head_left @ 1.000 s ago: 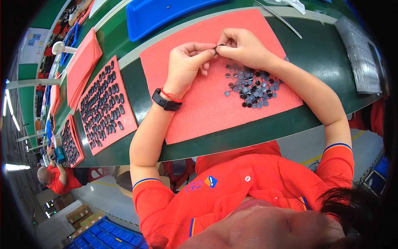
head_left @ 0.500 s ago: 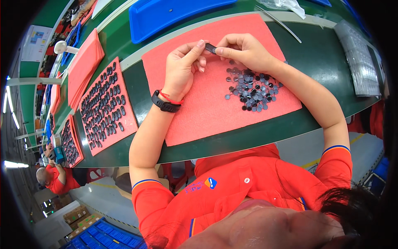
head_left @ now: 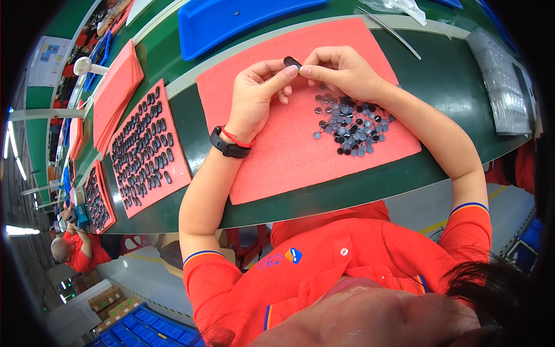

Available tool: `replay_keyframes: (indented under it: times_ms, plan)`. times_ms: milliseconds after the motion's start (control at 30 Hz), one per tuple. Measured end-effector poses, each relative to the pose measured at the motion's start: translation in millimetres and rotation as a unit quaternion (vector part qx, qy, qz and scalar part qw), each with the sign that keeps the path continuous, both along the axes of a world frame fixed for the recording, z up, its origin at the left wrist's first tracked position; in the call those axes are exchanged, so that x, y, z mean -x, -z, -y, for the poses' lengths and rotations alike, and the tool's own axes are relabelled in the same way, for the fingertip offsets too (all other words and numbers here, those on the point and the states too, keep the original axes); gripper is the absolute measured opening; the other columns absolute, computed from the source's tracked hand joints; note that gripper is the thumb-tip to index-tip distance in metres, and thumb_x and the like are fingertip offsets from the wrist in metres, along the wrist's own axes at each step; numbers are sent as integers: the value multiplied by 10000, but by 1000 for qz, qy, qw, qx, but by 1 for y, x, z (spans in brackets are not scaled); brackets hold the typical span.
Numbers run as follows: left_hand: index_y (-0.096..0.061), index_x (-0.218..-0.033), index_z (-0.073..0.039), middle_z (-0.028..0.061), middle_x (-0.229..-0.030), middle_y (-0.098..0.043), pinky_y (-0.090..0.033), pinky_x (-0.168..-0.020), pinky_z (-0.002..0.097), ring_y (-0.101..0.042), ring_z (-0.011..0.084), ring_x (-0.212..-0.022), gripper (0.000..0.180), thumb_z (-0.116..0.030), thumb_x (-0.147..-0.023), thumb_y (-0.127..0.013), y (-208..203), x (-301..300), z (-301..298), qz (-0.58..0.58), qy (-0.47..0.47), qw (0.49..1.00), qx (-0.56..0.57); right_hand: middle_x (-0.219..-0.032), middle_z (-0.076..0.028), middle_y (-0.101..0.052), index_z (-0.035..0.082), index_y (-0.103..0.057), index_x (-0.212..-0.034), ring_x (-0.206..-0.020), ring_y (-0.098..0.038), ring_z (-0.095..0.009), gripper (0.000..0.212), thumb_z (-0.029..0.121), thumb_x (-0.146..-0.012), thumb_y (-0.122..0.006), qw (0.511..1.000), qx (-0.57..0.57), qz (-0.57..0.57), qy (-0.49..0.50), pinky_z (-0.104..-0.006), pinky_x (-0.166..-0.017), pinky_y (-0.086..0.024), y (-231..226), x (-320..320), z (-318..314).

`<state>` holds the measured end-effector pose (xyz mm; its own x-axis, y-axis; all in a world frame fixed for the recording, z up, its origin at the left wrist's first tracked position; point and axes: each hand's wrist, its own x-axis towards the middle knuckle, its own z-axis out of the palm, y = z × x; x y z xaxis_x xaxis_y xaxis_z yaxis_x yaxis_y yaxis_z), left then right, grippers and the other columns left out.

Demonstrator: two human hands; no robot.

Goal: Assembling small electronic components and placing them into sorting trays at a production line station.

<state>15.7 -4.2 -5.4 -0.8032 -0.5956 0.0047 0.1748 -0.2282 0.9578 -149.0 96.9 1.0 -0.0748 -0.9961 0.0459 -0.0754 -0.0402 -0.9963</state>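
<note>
Both my hands meet over the far part of a pink foam mat (head_left: 272, 156). Between them is a small black oval part (head_left: 292, 61). My left hand (head_left: 263, 84) pinches it between thumb and fingers. My right hand (head_left: 341, 72) is closed too, its thumb and index fingertips pressed at the part's right end; whether they hold a separate small piece cannot be made out. Below my right hand lies a loose pile of small round discs (head_left: 354, 127), some glossy black, some grey. A black wristband (head_left: 230, 144) and a red cord are on my left wrist.
Left of the mat, a pink foam sheet (head_left: 180, 168) carries rows of black oval parts, with stacked pink sheets (head_left: 118, 87) behind. A blue tray (head_left: 243, 23) stands beyond the mat. Metal tweezers (head_left: 393, 34) and clear plastic trays (head_left: 500, 87) lie right. A co-worker (head_left: 81, 248) sits far left.
The black oval part has tilted and shifted slightly up and left between my fingertips. My left thumb now reaches closer to my right fingertips. The disc pile looks unchanged.
</note>
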Motion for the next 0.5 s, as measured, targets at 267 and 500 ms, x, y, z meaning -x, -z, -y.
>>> replay_keyframes:
  times_ms: [267,500]
  plan:
    - [-614,-921,6,29,-761,-611,-410,-501,177,-528,64,-589,134,-81,-819,-598,-3,1,-2,15,-9,1000,-13,-601,28,-510,27,-567,-821,-435,-384,-4,181,206,-851,-578,1000,-4,-15,-10,-163,-382,-270,1,-3,1]
    - [-593,-927,12,48,-812,-616,-427,-490,184,-538,71,-575,156,-102,-822,-597,-3,-6,5,-17,-6,998,-67,-658,22,-530,19,-565,-817,-509,-414,-9,174,190,-841,-590,998,3,-66,-5,-159,-449,-312,-2,-6,-1]
